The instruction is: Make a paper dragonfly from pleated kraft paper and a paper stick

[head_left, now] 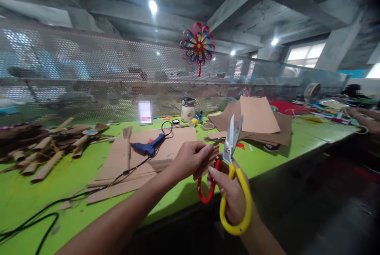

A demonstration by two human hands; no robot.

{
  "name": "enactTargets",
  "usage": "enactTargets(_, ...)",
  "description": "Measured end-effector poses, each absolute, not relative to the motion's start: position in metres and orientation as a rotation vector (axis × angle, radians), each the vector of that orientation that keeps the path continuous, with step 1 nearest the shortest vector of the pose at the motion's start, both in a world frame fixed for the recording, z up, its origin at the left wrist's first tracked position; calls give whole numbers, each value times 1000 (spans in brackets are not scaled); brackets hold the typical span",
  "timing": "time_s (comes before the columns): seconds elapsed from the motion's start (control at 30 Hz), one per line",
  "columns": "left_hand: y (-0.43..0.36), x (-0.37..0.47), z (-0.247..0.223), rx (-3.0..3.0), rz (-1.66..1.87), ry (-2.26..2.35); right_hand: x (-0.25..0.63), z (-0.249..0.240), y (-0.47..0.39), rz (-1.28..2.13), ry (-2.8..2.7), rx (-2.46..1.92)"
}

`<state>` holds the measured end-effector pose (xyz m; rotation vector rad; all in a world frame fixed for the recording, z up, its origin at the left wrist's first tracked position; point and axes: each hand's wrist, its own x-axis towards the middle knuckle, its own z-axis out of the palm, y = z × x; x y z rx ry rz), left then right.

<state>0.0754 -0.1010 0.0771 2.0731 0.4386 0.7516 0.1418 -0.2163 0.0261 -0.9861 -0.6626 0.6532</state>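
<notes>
The folded brown paper (208, 162) is sitting above the front edge of the lime-green tabletop (265, 160), its layers showing as stripes. The left hand (190, 158) is clamping it between thumb and fingers. The right hand (233, 197) is closing around the yellow-handled scissors (230, 148), whose blades are pointing up and standing slightly apart; its thumb is reaching the paper's lower edge. A red loop (207, 189) is hanging between the hands; whether it is part of the scissors, I cannot tell.

Left of the hands, a blue glue gun (148, 146) is lying on flat brown sheets (114, 160), its black cable trailing toward the near left corner. Rolled paper tubes (47, 164) are lying farther left, yellow threads among them. Behind the hands, a lidded jar (188, 112) is standing near the perforated screen (113, 89). Larger brown sheets (259, 116) are piling up to the right. A colourful looped-petal flower (198, 45) is hanging above. Another person's arms (363, 119) are showing at the far right.
</notes>
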Motion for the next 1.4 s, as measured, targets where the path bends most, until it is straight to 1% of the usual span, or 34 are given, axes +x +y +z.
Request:
enactTargets(0.17, -101, 77, 71, 2009, 663, 437, 143, 21, -209, 632, -614, -936)
enactTargets(0.37, -98, 77, 63, 2134, 643, 396, 152, 19, -203, 652, -552, -868)
enactTargets(0.77, -94, 81, 57, 2102, 468, 404, 168, 10, -201, 639, -522, -940)
enactTargets(0.93, -93, 82, 57, 2059, 508, 435, 167, 9, -200, 657, -482, -928)
enactTargets(1.13, -96, 83, 55, 2240, 647, 523, 159, 12, -206, 802, -516, -956)
enactTargets(1.27, -105, 81, 58, 2322, 653, 502, 158, 18, -207, 708, -567, -963)
enactTargets(1.4, -104, 81, 59, 2170, 717, 509, 158, 20, -207, 701, -614, -964)
